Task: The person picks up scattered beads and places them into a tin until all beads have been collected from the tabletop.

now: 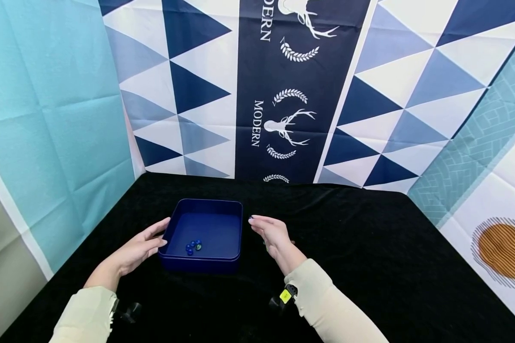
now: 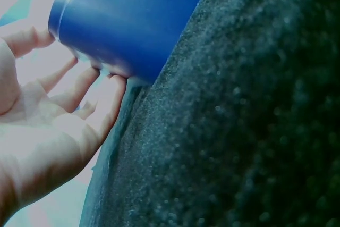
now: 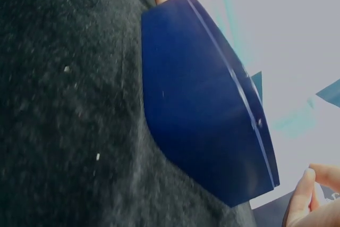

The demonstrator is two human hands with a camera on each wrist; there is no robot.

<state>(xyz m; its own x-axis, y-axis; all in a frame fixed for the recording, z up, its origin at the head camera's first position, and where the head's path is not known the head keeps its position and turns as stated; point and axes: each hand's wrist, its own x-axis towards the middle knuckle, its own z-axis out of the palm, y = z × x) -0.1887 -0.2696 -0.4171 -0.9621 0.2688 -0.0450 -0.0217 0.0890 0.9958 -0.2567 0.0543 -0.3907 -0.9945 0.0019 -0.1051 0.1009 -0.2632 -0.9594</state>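
A square, open-topped dark blue box (image 1: 208,228) stands on the black cloth. Several glassy marbles (image 1: 190,252), mostly blue and one greenish, lie together near its front left corner. My left hand (image 1: 137,250) is at the box's left side; in the left wrist view its lightly bent fingers (image 2: 111,94) touch the outer wall, the thumb near the rim. To the right of the box is my right hand (image 1: 275,237), raised beside the rim. Its thumb and fingertips pinch a small dark blue marble (image 1: 251,217), hidden in the right wrist view.
Black cloth (image 1: 347,238) covers the table. Small coloured spots show at the edges of the right hand, partly hidden by it. Patterned fabric (image 1: 279,95) hangs behind the table, and light blue fabric (image 1: 56,119) hangs on the left.
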